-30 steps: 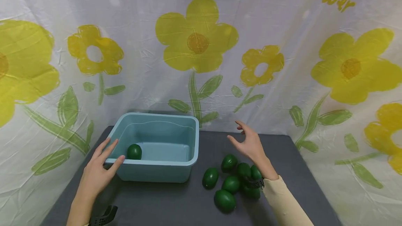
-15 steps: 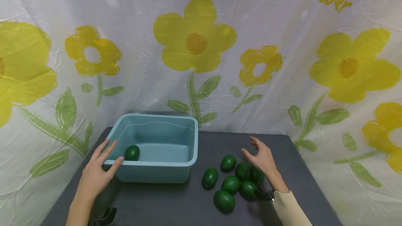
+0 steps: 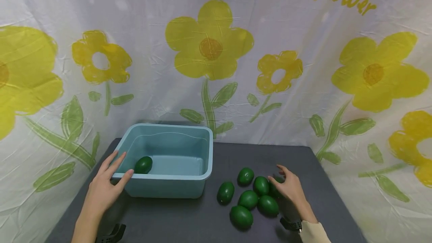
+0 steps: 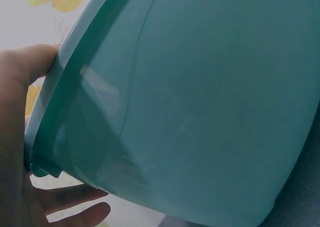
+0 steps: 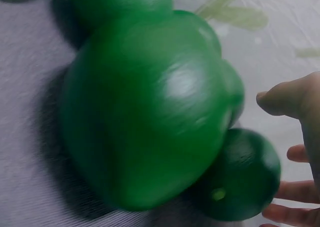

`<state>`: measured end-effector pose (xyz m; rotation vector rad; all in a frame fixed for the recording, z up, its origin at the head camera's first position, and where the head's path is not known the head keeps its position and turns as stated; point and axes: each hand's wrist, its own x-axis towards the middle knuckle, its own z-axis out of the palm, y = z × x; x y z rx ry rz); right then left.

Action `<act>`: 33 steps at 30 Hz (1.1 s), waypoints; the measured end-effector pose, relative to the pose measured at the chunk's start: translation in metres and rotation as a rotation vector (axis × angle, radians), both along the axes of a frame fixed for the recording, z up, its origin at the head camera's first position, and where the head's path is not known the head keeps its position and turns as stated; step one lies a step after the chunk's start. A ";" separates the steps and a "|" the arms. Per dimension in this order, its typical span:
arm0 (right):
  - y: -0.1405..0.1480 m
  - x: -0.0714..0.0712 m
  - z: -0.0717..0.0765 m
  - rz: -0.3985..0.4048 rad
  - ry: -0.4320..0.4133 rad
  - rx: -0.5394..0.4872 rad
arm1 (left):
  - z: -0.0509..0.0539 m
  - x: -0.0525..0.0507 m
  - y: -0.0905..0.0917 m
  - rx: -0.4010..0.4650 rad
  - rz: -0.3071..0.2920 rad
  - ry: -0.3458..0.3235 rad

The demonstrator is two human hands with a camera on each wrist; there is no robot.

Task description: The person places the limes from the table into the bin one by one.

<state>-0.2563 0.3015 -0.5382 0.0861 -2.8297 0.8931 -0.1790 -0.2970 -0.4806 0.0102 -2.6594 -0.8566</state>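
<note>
A blue plastic bin [image 3: 165, 187] stands on the dark table, with one green fruit [image 3: 143, 164] lying inside at its left. My left hand [image 3: 102, 192] rests on the bin's front-left corner, fingers spread; in the left wrist view the thumb touches the rim [image 4: 47, 94] and other fingers lie by the outer wall. Several green fruits [image 3: 248, 200] sit in a loose cluster right of the bin. My right hand [image 3: 293, 188], fingers apart, is at the rightmost fruit, partly covering it. In the right wrist view its fingertips lie beside a dark green fruit [image 5: 239, 174]; contact is unclear.
A white cloth [image 3: 236, 123] with yellow flowers hangs behind the table and along both sides. The dark tabletop [image 3: 175, 220] extends in front of the bin and the fruits.
My right hand has moved down and to the right, from above the cluster to its rightmost fruit. The fruit in the bin has turned slightly. My left hand has stayed at the bin's corner.
</note>
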 end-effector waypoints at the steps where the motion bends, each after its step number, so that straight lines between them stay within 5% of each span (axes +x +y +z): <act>1: 0.001 0.001 -0.002 -0.004 -0.006 0.003 | 0.000 0.000 0.000 0.000 0.000 -0.001; 8: 0.002 0.006 -0.010 -0.045 -0.046 0.010 | 0.000 -0.001 0.000 0.004 -0.002 0.000; 22: 0.005 0.014 0.003 -0.131 -0.209 0.067 | 0.001 0.000 0.001 0.007 -0.003 0.004; 33: 0.006 0.011 -0.003 -0.113 -0.202 0.050 | 0.001 0.000 0.001 0.011 -0.001 -0.004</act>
